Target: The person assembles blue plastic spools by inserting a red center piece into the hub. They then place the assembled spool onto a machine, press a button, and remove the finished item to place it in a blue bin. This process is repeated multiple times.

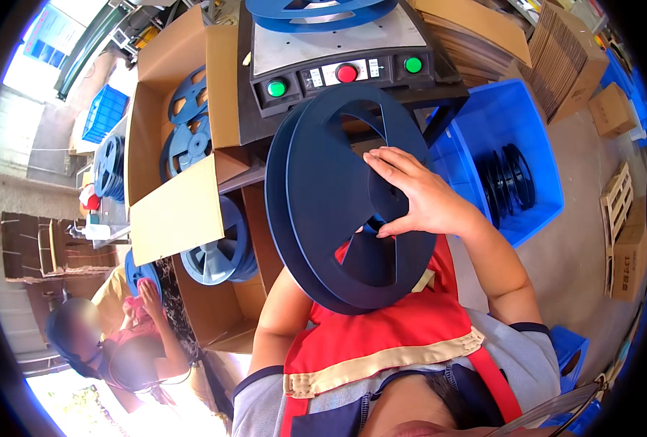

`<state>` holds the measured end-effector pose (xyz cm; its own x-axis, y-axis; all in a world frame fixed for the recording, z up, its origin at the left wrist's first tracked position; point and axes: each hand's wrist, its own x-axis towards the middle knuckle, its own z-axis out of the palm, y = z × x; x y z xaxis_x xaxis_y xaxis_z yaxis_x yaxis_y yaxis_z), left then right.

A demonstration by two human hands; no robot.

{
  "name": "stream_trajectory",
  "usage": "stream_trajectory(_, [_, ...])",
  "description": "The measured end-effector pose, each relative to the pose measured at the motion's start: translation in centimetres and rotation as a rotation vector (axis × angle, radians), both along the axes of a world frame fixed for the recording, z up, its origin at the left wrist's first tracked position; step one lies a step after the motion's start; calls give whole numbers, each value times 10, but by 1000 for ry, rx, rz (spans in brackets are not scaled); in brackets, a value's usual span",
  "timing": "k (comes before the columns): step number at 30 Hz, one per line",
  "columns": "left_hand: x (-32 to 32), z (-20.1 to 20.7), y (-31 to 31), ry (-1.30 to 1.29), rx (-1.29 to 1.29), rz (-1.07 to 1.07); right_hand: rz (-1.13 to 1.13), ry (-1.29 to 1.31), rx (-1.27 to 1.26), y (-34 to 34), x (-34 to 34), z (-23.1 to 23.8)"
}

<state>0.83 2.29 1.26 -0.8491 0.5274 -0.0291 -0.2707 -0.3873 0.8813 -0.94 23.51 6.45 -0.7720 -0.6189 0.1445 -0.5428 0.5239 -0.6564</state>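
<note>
A large dark blue plastic reel [327, 197] with two wide flanges stands tilted on edge in front of my chest. My right hand [427, 191] lies over its hub, with curved fingers and the thumb closed on the reel's centre. From below, my left forearm [283, 315] runs up behind the reel. That hides nearly all of my left hand, whose grip cannot be made out. Just beyond the reel sits a bench machine [340, 76] with two green buttons and a red one; another blue reel [322, 18] rests on its top plate.
Open cardboard boxes [225, 87] with blue reels [218, 247] stand at the left. A blue crate [509, 211] with black reels [509, 182] is at the right, near stacked flat cardboard [557, 62]. At lower left, a co-worker [130, 349] handles a blue reel with a pink cloth.
</note>
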Motion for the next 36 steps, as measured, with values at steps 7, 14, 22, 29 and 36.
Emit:
stream_trajectory(7, [-5, 16, 28, 338, -543, 106, 33, -665, -643, 41, -7, -87])
stream_trajectory(14, [-5, 27, 38, 469, -701, 159, -100, -750, -821, 38, 9, -92])
stream_trajectory(22, [-11, 13, 20, 171, -145, -40, -91, -558, -711, 19, 8, -28])
stream_trajectory(29, [-4, 28, 22, 171, -264, 44, -92, -580, -720, 17, 3, -24])
stream_trajectory(36, [-12, 34, 23, 171, -103, -116, -125, -545, -689, 19, 3, -20])
